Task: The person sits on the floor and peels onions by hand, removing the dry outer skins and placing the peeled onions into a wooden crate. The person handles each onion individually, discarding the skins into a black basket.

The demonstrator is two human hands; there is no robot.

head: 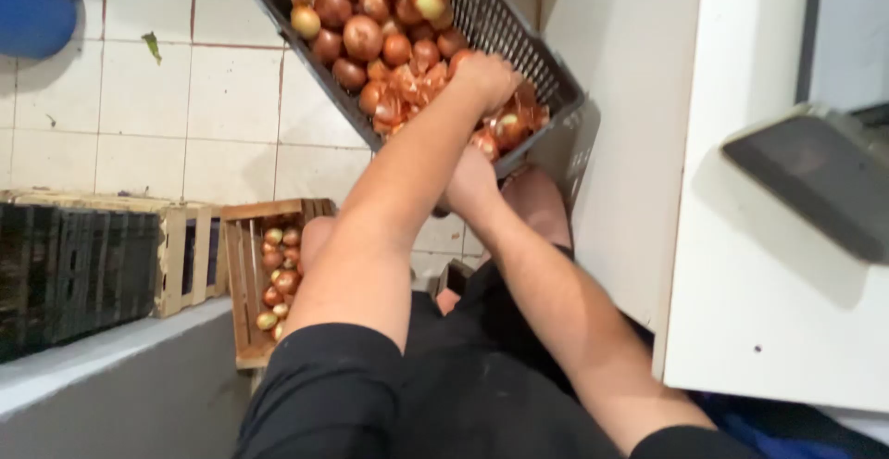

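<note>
A black plastic crate (546, 70) full of brown onions (363, 37) and loose onion skins (407, 88) sits tilted above the tiled floor. My left hand (486, 75) reaches into it, knuckles up, with the fingers buried among onions and skins at the crate's near corner; what they hold is hidden. Lower down, my right hand (468, 181) is closed on the crate's near rim from below. My knees and black shorts fill the lower middle.
A wooden crate (243, 274) with a few onions stands on the floor to the left, beside another wooden crate (185, 255) and a dark slatted crate (74, 274). A blue barrel (32, 5) stands top left. A white cabinet (741, 264) rises on the right.
</note>
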